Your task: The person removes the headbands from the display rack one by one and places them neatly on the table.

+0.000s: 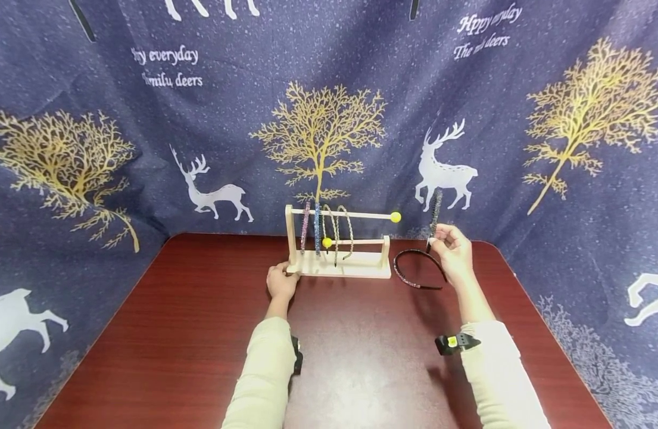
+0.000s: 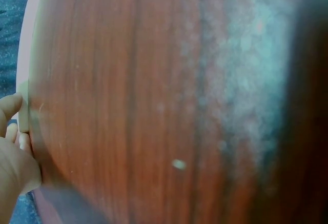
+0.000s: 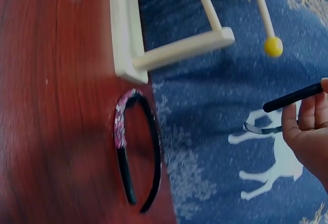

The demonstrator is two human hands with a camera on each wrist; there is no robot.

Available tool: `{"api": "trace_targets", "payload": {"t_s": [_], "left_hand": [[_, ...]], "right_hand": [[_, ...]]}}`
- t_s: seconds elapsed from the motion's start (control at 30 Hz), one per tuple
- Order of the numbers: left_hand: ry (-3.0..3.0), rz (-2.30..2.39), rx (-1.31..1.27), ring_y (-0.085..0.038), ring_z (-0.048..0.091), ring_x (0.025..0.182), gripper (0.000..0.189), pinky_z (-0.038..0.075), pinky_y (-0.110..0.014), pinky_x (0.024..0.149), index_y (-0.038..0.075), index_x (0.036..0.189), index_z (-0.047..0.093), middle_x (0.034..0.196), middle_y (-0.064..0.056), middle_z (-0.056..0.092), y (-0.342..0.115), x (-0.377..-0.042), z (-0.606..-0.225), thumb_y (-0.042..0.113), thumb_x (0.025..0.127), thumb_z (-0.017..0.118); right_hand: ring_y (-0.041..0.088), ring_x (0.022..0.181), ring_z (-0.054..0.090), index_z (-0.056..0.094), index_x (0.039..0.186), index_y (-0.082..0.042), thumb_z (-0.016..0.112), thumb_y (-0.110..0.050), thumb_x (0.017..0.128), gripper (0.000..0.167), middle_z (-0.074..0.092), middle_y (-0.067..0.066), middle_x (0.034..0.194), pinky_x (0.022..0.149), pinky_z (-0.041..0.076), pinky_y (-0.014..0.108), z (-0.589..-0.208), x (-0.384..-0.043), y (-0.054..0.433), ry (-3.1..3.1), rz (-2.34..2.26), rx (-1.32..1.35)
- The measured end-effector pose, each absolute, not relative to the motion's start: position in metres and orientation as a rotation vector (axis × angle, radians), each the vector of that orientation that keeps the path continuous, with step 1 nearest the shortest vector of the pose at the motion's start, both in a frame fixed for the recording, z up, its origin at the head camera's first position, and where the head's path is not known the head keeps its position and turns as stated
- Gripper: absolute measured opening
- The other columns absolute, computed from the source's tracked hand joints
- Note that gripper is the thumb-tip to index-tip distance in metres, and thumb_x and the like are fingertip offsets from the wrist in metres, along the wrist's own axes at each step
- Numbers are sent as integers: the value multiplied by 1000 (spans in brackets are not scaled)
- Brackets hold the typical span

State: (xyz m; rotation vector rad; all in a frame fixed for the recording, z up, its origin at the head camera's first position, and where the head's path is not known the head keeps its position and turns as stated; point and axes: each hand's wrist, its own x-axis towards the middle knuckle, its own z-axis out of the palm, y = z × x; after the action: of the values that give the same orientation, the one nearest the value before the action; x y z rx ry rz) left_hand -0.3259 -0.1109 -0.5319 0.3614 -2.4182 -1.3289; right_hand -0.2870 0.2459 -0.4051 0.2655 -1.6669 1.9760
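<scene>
Pink sequins (image 3: pixel 120 126) on the loose headband (image 3: pixel 156 155), which rests on the bench (image 1: pixel 200 328) beside the rack (image 1: pixel 342 272), are shown clearly in the right wrist view; the hung headbands (image 1: pixel 317 229) are seen whole only from the head. Right of the rack, a dark headband (image 1: pixel 436 208) is held raised, pinched by the right hand (image 1: pixel 454 256). The rack's left base end is gripped by the left hand (image 1: pixel 281 283).

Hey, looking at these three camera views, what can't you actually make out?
- Left wrist: part of the left hand, cut off by the left edge.
- Left wrist: what the pale speck on the table is; too small and blurred.
- Right wrist: much of the held headband, hidden by the right hand and cut off by the right edge.
</scene>
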Motion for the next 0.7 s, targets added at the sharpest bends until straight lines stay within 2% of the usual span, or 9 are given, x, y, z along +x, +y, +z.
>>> {"api": "trace_targets", "payload": {"t_s": [0.1, 0.23, 0.33, 0.5, 0.57, 0.7], "left_hand": [[-2423, -1320, 361, -32, 52, 95, 43, 37, -41, 89, -2, 112, 65, 99, -18, 56, -111, -325, -532, 12, 73, 77], [-2413, -1310, 354, -33, 52, 94, 43, 37, -42, 88, -3, 111, 65, 98, -18, 56, -111, -323, -532, 10, 72, 77], [-2411, -1318, 349, -33, 52, 95, 43, 37, -42, 89, -2, 112, 65, 98, -19, 56, -111, -323, -531, 9, 72, 77], [-2421, -1307, 338, -33, 52, 96, 44, 36, -42, 90, -2, 112, 64, 99, -19, 56, -111, -325, -532, 10, 72, 77], [-2424, -1306, 341, -33, 52, 96, 44, 36, -41, 90, -2, 112, 65, 99, -18, 56, -111, -325, -532, 10, 72, 78], [-2425, -1310, 340, -33, 51, 96, 44, 36, -42, 90, -3, 112, 65, 98, -18, 56, -111, -324, -531, 9, 72, 78]], "right_hand": [[7, 70, 53, 52, 99, 20, 48, 28, 74, 27, 57, 2, 73, 61, 44, 13, -408, -284, 255, -1635, 1975, 255], [7, 67, 52, 63, 93, 8, 49, 28, 74, 31, 56, 1, 71, 56, 44, 13, -415, -281, 266, -1622, 1978, 236], [6, 65, 53, 65, 93, 4, 49, 27, 75, 34, 56, 0, 72, 52, 43, 13, -420, -279, 276, -1633, 1980, 210], [7, 66, 60, 60, 99, 8, 48, 21, 78, 27, 63, 0, 75, 55, 47, 15, -431, -275, 294, -1681, 1976, 192], [10, 67, 62, 61, 99, 5, 49, 17, 79, 26, 66, 2, 76, 57, 49, 18, -451, -283, 311, -1685, 2011, 220], [8, 65, 63, 66, 95, -6, 52, 14, 79, 29, 67, -1, 73, 60, 50, 17, -461, -281, 323, -1747, 1963, 182]]}}
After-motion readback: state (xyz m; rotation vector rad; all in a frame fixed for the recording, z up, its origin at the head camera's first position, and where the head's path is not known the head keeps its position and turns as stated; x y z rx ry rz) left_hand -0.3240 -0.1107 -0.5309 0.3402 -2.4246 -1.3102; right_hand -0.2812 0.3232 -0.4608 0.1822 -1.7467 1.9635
